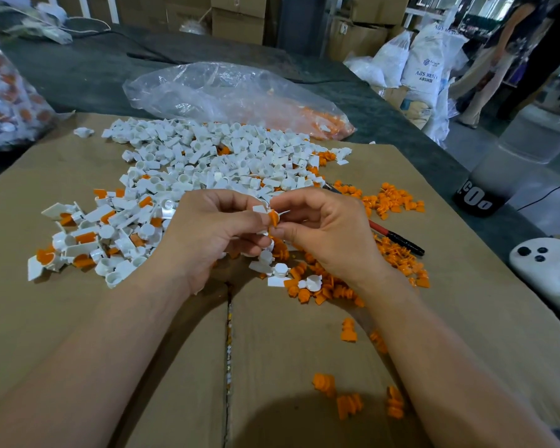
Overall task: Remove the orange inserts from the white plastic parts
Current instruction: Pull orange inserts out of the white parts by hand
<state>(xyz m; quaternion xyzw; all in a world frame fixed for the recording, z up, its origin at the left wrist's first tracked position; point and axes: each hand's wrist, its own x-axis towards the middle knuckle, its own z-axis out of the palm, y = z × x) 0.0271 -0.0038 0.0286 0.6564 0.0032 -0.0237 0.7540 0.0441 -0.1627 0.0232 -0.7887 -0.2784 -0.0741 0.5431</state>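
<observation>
Two hands are meeting above the cardboard (pixel 466 318) that is covering the counter (pixel 78 76), and one joined piece is sitting right between their fingertips. The left hand (pixel 214 227) is curling round the white part (pixel 260 209), thumb pressing on its near side. The right hand (pixel 324 231) is pinching the orange insert (pixel 273 218) from the other side. Both hands are touching the piece, so neither is nearer. The insert is showing as a short ribbed plug standing roughly upright, with the white shell lying to its left and a thin white tab poking out to its right. Judging from this, the pull is going to run sideways, the hands drawing apart.

Behind the hands, emptied white shells (pixel 207 156) are piling up. Loose orange plugs (pixel 392 202) are gathering to the right around a red and black pen (pixel 398 239). Pieces still joined (pixel 88 240) are waiting to the left.
</observation>
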